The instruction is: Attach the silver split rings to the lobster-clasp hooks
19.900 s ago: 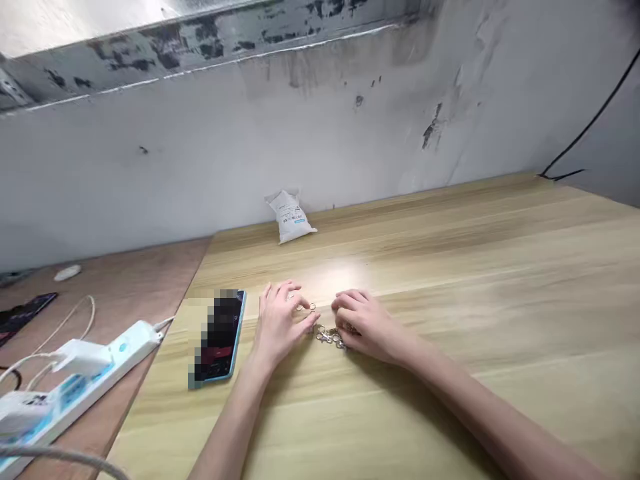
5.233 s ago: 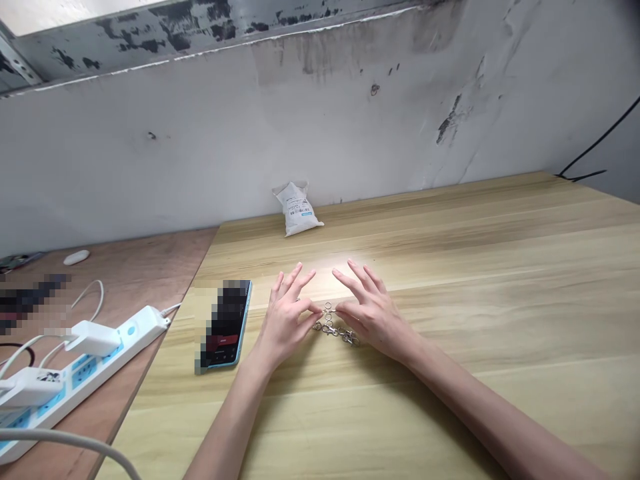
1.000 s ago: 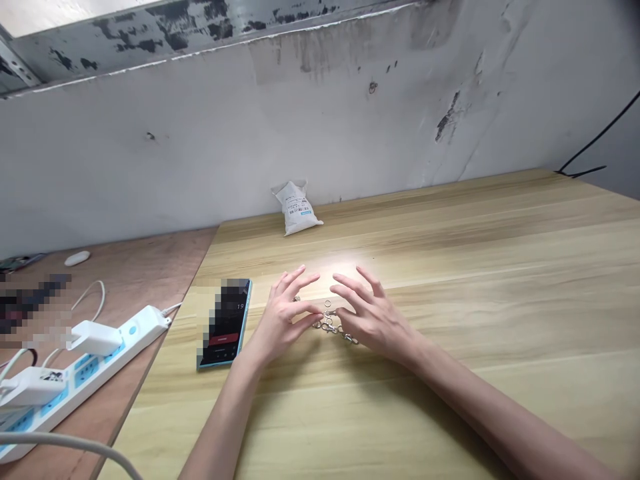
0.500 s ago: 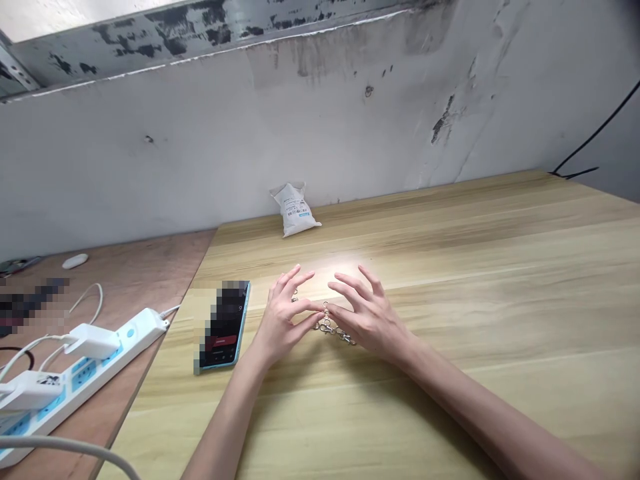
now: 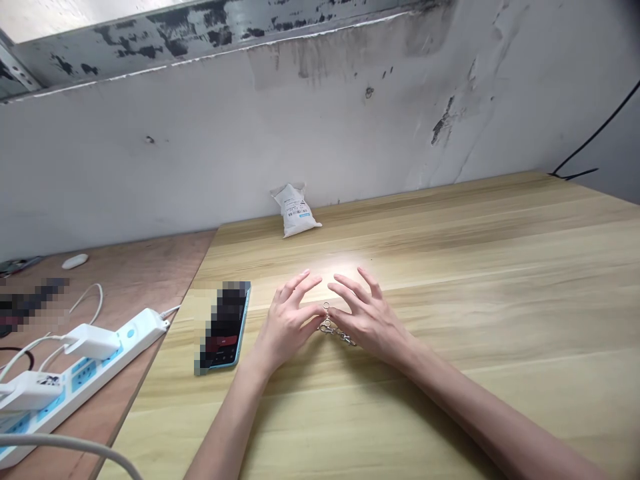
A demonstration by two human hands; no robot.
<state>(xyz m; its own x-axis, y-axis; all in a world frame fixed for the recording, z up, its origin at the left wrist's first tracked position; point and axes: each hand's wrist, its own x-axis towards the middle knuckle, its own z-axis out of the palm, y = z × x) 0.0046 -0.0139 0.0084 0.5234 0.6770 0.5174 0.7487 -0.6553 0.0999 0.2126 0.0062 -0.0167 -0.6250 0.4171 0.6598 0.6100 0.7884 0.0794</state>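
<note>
A silvery metal chain (image 5: pixel 341 335) with rings and what look like clasps hangs between my two hands, low over the wooden table. My left hand (image 5: pixel 291 319) pinches it from the left between thumb and index finger, the other fingers raised and spread. From the right, my right hand (image 5: pixel 367 313) pinches the chain by thumb and index finger, its remaining fingers lifted. One small ring stands up between the fingertips of both hands. Part of the chain is hidden behind my right hand.
Left of my hands lies a phone (image 5: pixel 227 327), partly pixelated. A white packet (image 5: pixel 297 212) leans near the wall. On the lower brown table are a white power strip (image 5: pixel 85 380) with plugged chargers, cables and a white oval object (image 5: pixel 75 261).
My left hand has moved slightly right, its fingers curling closer to the right hand. Metal pieces seen behind the left fingers are now hidden. My right hand stays almost still.
</note>
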